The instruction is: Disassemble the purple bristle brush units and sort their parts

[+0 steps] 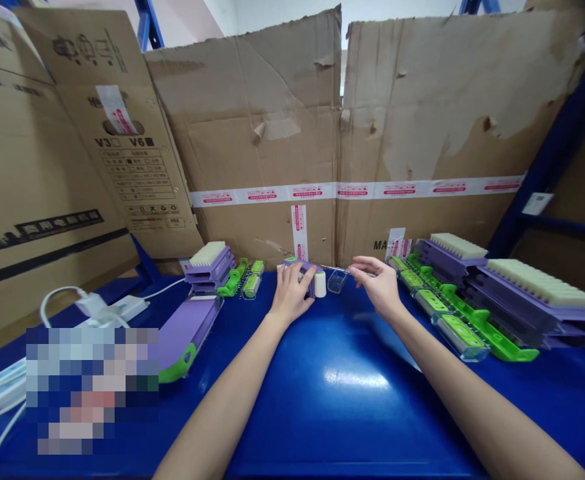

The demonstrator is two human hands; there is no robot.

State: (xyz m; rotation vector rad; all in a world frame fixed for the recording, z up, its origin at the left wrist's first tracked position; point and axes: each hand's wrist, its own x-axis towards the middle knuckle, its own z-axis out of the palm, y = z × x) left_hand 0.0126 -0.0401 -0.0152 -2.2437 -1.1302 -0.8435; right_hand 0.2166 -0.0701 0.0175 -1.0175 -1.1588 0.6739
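Note:
My left hand [292, 293] lies over a small purple device [312, 268] with green and white parts, its fingers closed around it at the back of the blue table. A white rounded end piece [320, 283] of the device shows beside the fingertips. To the right, my right hand [378, 283] pinches a thin metal rod [340, 269], which reaches left toward the device. Whether the rod touches the device I cannot tell. Between both hands a small clear plastic cup [337, 281] sits on the table.
Stacked purple parts with cream bristle-like tops [540, 280] stand at right, beside green strips [477, 317] and clear green-topped boxes [457, 332]. Similar purple parts [207, 267] and a long purple panel [187, 337] lie left, near a power strip [122, 308] with cables. Cardboard [252, 147] walls the back.

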